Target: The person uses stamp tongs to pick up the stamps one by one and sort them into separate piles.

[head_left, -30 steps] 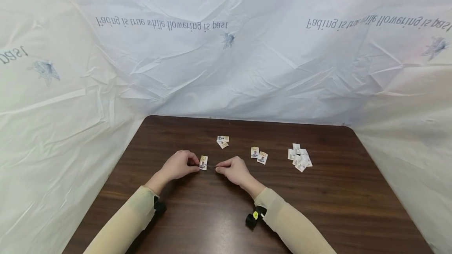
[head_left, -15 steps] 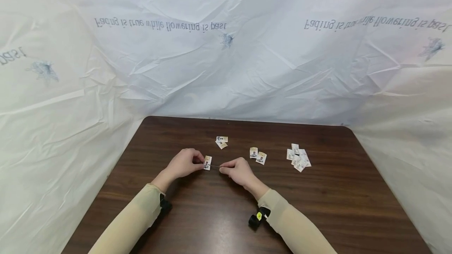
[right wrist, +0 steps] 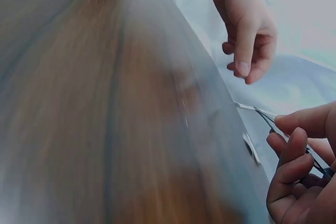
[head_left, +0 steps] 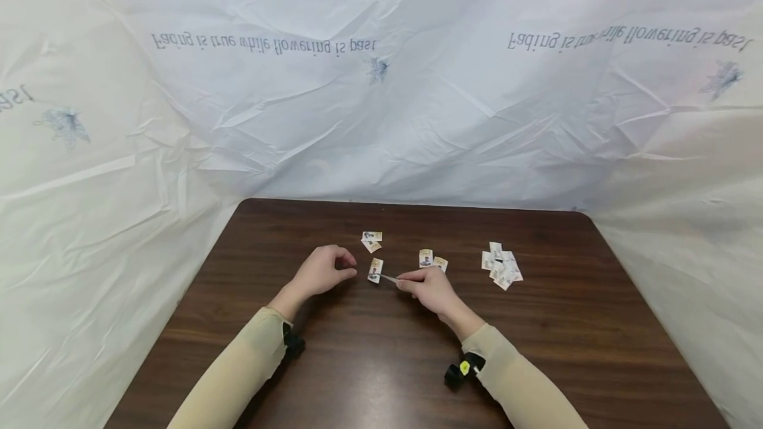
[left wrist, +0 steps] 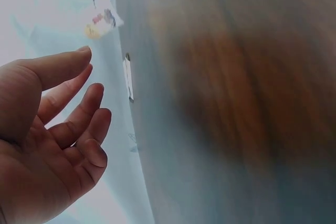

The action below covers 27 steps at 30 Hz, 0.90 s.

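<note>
My right hand (head_left: 432, 288) holds a pair of tweezers (right wrist: 286, 136) between thumb and fingers. At the tweezers' tips is a small printed paper card (head_left: 375, 270), white with a yellow and dark picture. The left wrist view shows that card hanging above the table, a little beyond my left fingertips. My left hand (head_left: 322, 270) is just left of the card, apart from it, fingers loosely bent with nothing between them. In the right wrist view the card shows almost edge-on.
Two overlapping cards (head_left: 372, 236) lie behind the held card. Another pair (head_left: 426, 257) lies behind my right hand, which partly covers it. Farther right is a loose pile of several cards (head_left: 502, 265). A white printed sheet (head_left: 334, 118) hangs around the dark wooden table (head_left: 369, 356).
The card has come away from my left fingers and moved right with the tweezers. My right hand has shifted right, now partly covering one card. My left hand has also moved somewhat right.
</note>
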Motion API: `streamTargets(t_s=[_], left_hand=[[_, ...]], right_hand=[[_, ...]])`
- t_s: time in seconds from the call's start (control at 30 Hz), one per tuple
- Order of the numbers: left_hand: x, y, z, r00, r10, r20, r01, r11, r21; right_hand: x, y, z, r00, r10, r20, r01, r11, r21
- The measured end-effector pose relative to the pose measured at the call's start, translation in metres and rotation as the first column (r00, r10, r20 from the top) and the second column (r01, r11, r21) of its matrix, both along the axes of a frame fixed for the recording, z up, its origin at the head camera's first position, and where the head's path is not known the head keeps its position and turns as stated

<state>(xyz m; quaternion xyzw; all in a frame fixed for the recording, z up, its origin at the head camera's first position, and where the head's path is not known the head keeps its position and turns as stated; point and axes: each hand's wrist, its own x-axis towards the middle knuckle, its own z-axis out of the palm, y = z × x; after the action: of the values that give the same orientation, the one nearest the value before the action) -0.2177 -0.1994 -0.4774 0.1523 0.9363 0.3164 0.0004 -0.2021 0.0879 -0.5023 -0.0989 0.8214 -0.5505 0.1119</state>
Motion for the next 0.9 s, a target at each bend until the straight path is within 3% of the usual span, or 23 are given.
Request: streamTargets(t_s=[0.43,0.9], left_hand=[[-0.003,0.013,-0.004,1.000,0.007,0.010,-0.007,1.000,0.029],[-0.001,0.021,-0.005,1.000,-0.007,0.021,0.007,0.999,0.041]], right_hand=[[0.002,0.067,0.005,0.993,-0.116,0.036,0.115,0.993,0.032],[0.002,0.085,0.003,0.988,-0.141,0.063,0.137,0.989,0.056]])
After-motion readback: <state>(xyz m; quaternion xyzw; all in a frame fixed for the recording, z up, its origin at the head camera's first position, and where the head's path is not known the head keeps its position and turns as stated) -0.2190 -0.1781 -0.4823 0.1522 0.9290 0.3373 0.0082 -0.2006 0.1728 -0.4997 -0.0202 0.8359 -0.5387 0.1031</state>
